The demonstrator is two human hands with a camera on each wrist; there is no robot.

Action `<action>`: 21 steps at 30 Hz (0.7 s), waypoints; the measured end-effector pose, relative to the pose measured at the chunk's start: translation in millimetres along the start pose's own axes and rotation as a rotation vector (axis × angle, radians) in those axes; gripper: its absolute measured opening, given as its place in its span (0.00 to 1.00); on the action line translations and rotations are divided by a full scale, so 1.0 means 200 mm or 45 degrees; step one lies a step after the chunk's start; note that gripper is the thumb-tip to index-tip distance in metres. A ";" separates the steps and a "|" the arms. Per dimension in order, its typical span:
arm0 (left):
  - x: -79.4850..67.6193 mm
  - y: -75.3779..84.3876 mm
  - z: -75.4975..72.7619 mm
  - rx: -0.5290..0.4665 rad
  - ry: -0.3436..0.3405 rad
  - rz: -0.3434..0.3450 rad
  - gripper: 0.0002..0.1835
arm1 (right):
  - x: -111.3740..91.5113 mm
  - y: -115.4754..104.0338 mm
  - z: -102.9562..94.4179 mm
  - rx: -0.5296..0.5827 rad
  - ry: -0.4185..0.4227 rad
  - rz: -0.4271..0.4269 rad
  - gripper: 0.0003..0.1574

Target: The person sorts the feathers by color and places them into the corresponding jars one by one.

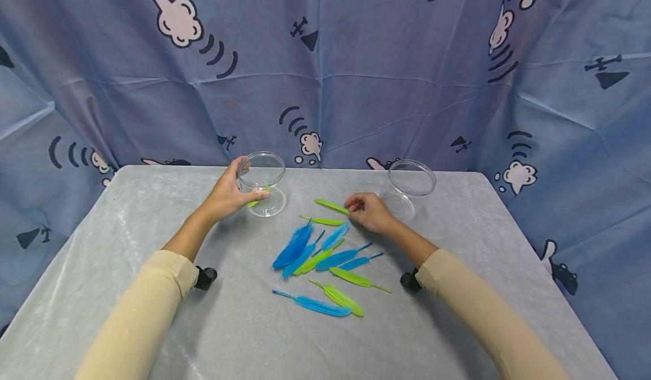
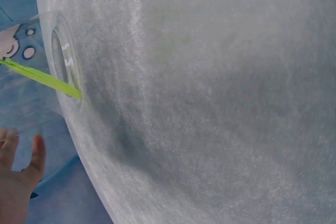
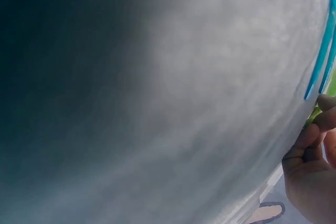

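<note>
My left hand (image 1: pixel 224 196) grips a clear plastic jar (image 1: pixel 273 200) at the far left of the table, thumb in front and fingers behind its wall. A lime-green feather (image 2: pixel 44 78) leans inside this jar, as the left wrist view shows. At the far middle, my right hand (image 1: pixel 371 213) pinches the near end of another lime-green feather (image 1: pixel 330 204) between thumb and fingertips. Just nearer lies a further green feather (image 1: pixel 328 221). Several blue feathers (image 1: pixel 295 247) and green ones are spread over the middle of the table, some overlapping.
A second clear jar (image 1: pixel 417 192) stands beyond my right hand, partly behind it. The grey-covered table (image 1: pixel 244 335) ends at a blue patterned curtain (image 1: pixel 325 103) along the back. Closest to me lie a blue feather (image 1: pixel 322 306) and a green feather (image 1: pixel 341 299), their tips meeting.
</note>
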State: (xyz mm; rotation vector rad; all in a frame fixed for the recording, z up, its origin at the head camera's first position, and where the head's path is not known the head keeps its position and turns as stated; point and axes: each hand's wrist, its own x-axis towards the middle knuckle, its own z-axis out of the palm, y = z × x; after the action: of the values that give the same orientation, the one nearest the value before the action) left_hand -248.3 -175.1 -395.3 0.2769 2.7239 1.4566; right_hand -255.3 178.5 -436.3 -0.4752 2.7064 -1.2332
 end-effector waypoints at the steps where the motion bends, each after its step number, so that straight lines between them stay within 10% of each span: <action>1: 0.00 0.00 0.00 -0.001 0.001 0.000 0.59 | 0.00 0.00 0.00 -0.008 0.004 -0.003 0.11; 21: 0.00 -0.01 0.00 0.009 -0.001 -0.001 0.58 | 0.02 -0.05 -0.02 0.212 -0.014 0.116 0.13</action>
State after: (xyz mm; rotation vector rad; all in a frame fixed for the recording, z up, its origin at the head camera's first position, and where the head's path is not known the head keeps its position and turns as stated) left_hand -249.3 -176.0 -396.3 0.2762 2.7283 1.4469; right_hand -257.3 174.0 -426.1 -0.3331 2.5572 -1.4102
